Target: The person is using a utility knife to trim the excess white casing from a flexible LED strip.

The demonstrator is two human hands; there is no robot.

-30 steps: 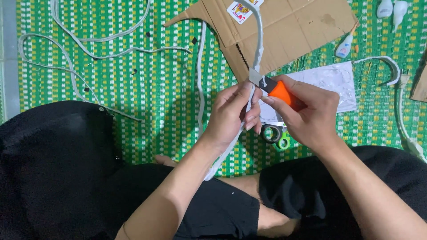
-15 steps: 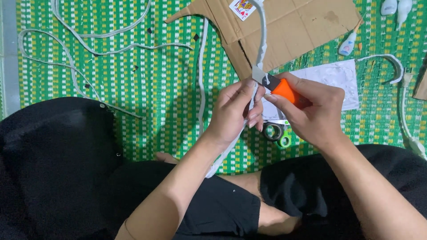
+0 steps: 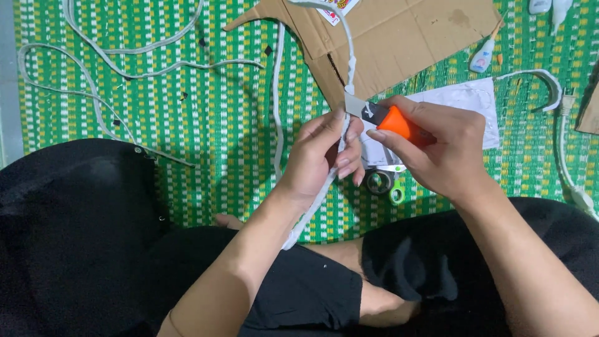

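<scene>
My left hand [image 3: 324, 156] pinches the white cable [image 3: 345, 128], right hand [image 3: 446, 150] clamped around the orange utility knife [image 3: 393, 122]. Since a second ago the blade has moved up the cable toward its far end, so the cut looks to be advancing. Under my hands: green-handled scissors [image 3: 387, 183] on the green mat [image 3: 206, 112]. Farther out: cardboard sheet [image 3: 399, 31], glue bottle [image 3: 483, 57].

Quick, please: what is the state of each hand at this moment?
Left hand: closed, holding the white cable.
Right hand: closed, holding the orange utility knife.
</scene>
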